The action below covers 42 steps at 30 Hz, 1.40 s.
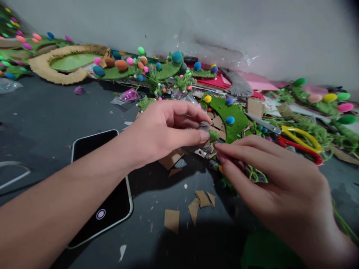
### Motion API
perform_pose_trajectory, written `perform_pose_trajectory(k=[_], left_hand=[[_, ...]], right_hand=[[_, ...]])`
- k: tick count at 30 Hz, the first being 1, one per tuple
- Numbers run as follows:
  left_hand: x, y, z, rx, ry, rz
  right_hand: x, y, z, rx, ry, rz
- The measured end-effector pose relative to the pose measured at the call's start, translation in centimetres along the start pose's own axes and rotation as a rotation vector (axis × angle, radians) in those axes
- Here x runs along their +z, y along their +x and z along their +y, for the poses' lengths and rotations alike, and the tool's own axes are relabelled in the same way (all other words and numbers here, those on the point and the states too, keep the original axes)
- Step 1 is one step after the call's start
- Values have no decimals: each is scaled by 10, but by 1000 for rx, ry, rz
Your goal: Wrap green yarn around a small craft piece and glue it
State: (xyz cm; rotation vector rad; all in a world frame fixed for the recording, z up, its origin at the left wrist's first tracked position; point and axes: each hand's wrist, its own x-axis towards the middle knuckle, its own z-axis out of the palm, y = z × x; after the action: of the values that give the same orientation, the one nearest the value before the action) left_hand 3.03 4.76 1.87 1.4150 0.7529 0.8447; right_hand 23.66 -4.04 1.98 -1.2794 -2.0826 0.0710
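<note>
- The left hand [168, 130] pinches a small green yarn-wrapped piece [213, 136].
- The right hand's [276, 175] fingertips nearly meet; grip unclear.
- Piece looks light, soft-skinned; best held by its sides.

A small green yarn-wrapped piece [213, 136], wound in close turns, pokes out from the left fingers [203, 136], near the right fingers [234, 151].

1. Green yarn-wrapped piece [213, 136], small: held at the fingertips of the left hand [166, 130].
2. Right hand [270, 173]: thumb and forefinger held close together, just beside the piece; contact unclear.
3. Scissors [301, 143], yellow-and-red-handled: laid beyond the right hand.
4. Phone [113, 215]: partly covered by the left forearm [84, 179].
5. Cardboard scraps [172, 220]: scattered on the dark table [146, 250].
</note>
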Motion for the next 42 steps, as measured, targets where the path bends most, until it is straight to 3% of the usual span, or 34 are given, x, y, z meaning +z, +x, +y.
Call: perform_pose_trajectory(k=[4, 18, 26, 29, 36, 39, 42], left_hand=[[-3, 1, 0, -19, -53, -92], [-4, -4, 4, -51, 143, -318], [1, -4, -2, -114, 319, -357], [2, -5, 0, -96, 349, -316], [7, -6, 8, -45, 423, -50], [7, -4, 9, -21, 371, 41], [6, -3, 8, -33, 242, 60]], right_hand=[[0, 4, 4, 6, 79, -24], [-2, 4, 12, 68, 108, -72], [1, 0, 8, 87, 92, -112], [1, 1, 4, 109, 97, -99], [3, 0, -2, 47, 44, -56], [5, 0, -2, -10, 16, -18], [5, -1, -1, -28, 17, 4]])
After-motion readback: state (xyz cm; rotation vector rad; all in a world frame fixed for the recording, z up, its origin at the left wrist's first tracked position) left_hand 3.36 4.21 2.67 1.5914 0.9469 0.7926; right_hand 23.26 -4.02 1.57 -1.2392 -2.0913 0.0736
